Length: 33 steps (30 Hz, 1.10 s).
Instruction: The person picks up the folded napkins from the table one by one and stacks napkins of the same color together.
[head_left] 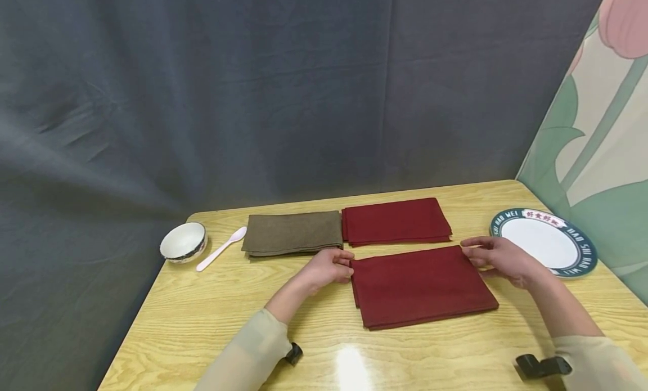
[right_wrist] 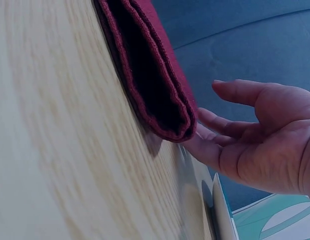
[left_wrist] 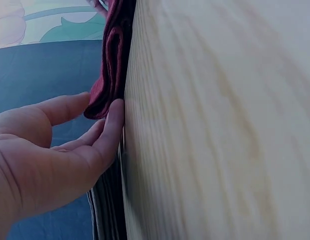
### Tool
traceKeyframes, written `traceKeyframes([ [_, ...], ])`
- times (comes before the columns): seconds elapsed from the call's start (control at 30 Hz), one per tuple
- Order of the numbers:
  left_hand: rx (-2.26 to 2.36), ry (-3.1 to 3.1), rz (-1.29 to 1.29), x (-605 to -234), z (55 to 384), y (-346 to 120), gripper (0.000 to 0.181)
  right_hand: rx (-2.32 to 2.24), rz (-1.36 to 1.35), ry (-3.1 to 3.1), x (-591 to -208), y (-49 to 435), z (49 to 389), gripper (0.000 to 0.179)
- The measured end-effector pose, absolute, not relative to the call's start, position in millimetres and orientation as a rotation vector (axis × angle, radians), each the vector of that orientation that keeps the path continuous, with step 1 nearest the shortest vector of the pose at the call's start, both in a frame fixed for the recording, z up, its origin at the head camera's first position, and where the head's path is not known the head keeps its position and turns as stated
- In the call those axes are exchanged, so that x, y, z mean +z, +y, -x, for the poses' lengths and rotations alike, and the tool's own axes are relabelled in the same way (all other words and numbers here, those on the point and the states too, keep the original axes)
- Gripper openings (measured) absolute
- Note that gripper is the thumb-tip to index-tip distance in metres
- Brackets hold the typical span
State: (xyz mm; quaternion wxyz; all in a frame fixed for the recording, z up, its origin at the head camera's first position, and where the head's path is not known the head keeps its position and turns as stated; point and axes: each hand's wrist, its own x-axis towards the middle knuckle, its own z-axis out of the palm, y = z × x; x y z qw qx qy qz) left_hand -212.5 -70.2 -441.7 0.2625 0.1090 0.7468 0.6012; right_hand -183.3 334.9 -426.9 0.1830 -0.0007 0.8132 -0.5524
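Observation:
A folded dark red cloth (head_left: 420, 287) lies on the table between my two hands. At its far left corner, my left hand (head_left: 329, 268) pinches the folded edge; the left wrist view shows the thumb on one face of the red cloth (left_wrist: 110, 75) and fingertips at the other. By the far right corner is my right hand (head_left: 506, 260). Its fingertips touch the end of the red cloth (right_wrist: 167, 95) in the right wrist view, while the thumb stands apart from it. Layered folds show at both ends.
Behind lie a folded brown cloth (head_left: 293, 232) and a second folded red cloth (head_left: 397, 221). A white bowl (head_left: 183, 242) and a pink spoon (head_left: 221, 249) sit at left. A green-rimmed plate (head_left: 539, 242) is beside my right hand. A dark curtain (head_left: 304, 98) hangs behind the table.

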Motion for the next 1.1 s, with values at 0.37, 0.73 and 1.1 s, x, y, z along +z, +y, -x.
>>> traceKeyframes([
  [0.37,1.517,2.211,-0.293,-442.1,210.9,-58.0,0.031,-1.566,0.046,2.221,-427.6,325.7,182.9,0.062],
  [0.73,1.611,2.149,-0.189,-435.9,208.2,-56.7,0.028,-1.57,0.066,2.203,-430.0,324.9,183.2,0.062],
  [1.1,1.607,2.086,-0.205,-442.7,208.9,-57.6,0.036,-1.567,0.057,2.183,-432.5,325.6,187.5,0.058],
])
